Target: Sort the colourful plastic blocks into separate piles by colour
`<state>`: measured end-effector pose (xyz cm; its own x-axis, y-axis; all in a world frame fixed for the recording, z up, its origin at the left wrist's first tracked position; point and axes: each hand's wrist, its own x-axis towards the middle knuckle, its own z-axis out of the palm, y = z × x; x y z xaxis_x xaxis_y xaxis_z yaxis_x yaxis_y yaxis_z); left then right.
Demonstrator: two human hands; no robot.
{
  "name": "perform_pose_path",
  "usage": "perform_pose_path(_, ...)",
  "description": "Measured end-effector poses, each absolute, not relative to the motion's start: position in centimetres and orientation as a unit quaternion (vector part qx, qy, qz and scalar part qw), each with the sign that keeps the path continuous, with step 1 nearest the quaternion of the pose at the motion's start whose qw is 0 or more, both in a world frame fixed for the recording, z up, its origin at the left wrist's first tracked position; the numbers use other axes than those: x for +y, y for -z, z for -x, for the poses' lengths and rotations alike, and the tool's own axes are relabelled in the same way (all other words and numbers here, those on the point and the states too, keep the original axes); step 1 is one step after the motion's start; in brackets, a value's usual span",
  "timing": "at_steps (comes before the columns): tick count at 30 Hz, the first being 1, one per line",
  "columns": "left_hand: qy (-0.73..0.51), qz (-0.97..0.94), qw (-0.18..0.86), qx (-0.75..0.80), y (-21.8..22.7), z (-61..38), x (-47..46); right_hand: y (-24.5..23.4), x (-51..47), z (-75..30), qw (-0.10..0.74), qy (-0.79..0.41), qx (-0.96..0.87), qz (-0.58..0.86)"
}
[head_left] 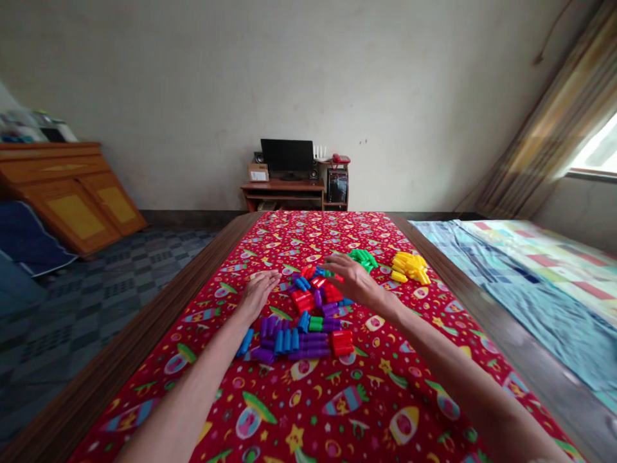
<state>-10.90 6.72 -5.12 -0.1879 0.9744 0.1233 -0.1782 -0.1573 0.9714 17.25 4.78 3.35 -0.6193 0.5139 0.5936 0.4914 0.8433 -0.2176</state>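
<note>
Desk (144, 334), wooden-edged, covered by a red printed cloth (308, 411).
- Mixed pile (308, 321) of red, blue, purple and green plastic tube blocks: mid-cloth, between both hands.
- Green blocks (364, 258), yellow blocks (409, 267): two sorted heaps, far right of the pile.
- Left hand (260, 289): flat on the cloth, fingers (270, 278) pressed together, beside the pile.
- Right hand (351, 280): over the pile's far edge, fingers curled; pinch cannot be told.

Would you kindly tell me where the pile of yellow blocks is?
In the head view, the yellow blocks sit on the red cloth toward its right edge, just right of the green blocks and beyond the right hand.
</note>
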Motion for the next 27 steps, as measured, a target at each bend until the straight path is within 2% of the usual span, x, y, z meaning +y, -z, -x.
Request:
perform_pose_path(6,-0.629,-0.423,0.466,0.456,5.1,10.7,6.8,0.6,8.6,-25.2,0.384,-0.002,-0.778,0.497)
perform_pose_path(11,-0.632,-0.425,0.460,0.457,4.9,10.6,6.5,4.2,9.6,-26.3,0.371,0.031,-0.783,0.499)
perform_pose_path(14,-0.628,-0.434,0.454,0.459,4.8,10.5,6.3,4.0,9.5,-26.2,0.343,0.045,-0.796,0.496)
perform_pose_path(18,-0.620,-0.452,0.445,0.463,4.8,10.4,6.3,1.1,7.8,-25.6,0.288,0.050,-0.798,0.527)
perform_pose_path(20,-0.616,-0.458,0.439,0.467,4.9,10.4,6.4,-0.8,6.1,-24.3,0.264,0.030,-0.815,0.516)
perform_pose_path(23,-0.609,-0.468,0.431,0.475,5.2,10.4,6.6,-2.5,3.1,-20.8,0.263,-0.048,-0.872,0.410)
perform_pose_path(25,-0.604,-0.476,0.425,0.478,5.3,10.4,6.7,-2.2,1.1,-18.1,0.231,-0.101,-0.913,0.321)
perform_pose_path(27,-0.599,-0.485,0.419,0.481,5.4,10.4,6.7,-1.0,-0.5,-15.8,0.194,-0.103,-0.937,0.270)
